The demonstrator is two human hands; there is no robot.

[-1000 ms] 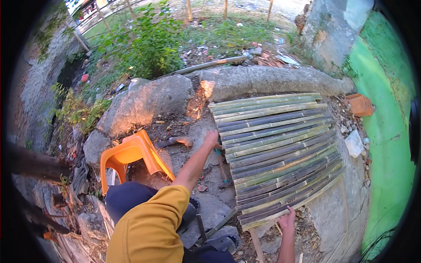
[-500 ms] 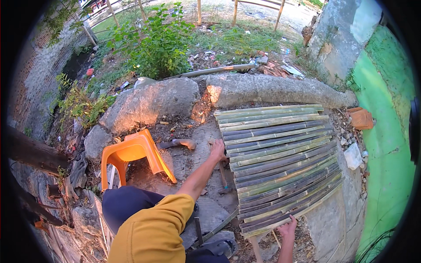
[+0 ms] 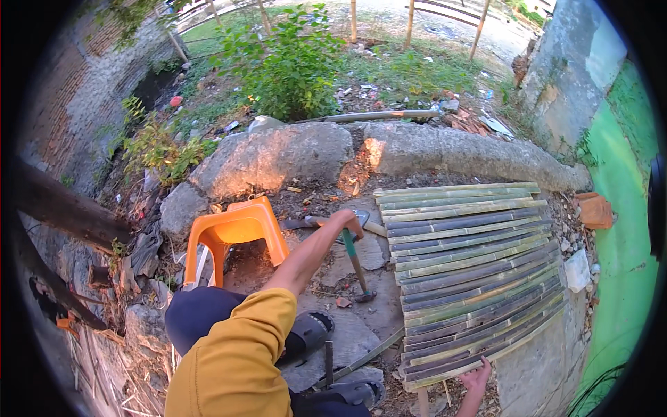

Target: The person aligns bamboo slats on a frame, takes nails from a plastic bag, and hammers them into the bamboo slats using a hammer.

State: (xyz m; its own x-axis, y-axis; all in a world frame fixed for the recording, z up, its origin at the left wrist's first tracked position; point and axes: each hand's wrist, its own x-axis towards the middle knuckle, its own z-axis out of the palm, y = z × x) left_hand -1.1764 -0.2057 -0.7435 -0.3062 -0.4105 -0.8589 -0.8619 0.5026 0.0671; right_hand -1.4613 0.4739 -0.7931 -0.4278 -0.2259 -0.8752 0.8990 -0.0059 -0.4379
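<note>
My left hand (image 3: 345, 222) is closed at the green grip of a hammer (image 3: 355, 267), whose head points down just above or on the ground. Close by, a blade-like tool with a wooden handle (image 3: 316, 221) lies partly hidden behind the hand. A light wooden piece (image 3: 376, 229) with something grey at its end shows on the hand's far side. To the right lies a mat of split bamboo slats (image 3: 479, 278), laid side by side. At its near edge my right hand (image 3: 476, 379) is open, palm up, with fingertips by the last slat.
An orange plastic stool (image 3: 240, 229) stands tilted at the left. Behind are large stone blocks (image 3: 278, 156) and a leafy bush (image 3: 295, 76). A green wall (image 3: 618, 257), a brick (image 3: 595, 210) and a white stone (image 3: 577, 271) line the right. Bamboo strips (image 3: 365, 358) lie near my sandals.
My left hand has left the mat's left edge and taken the hammer, which has turned grip-up. My right hand has loosened from the near slat. The view has shifted.
</note>
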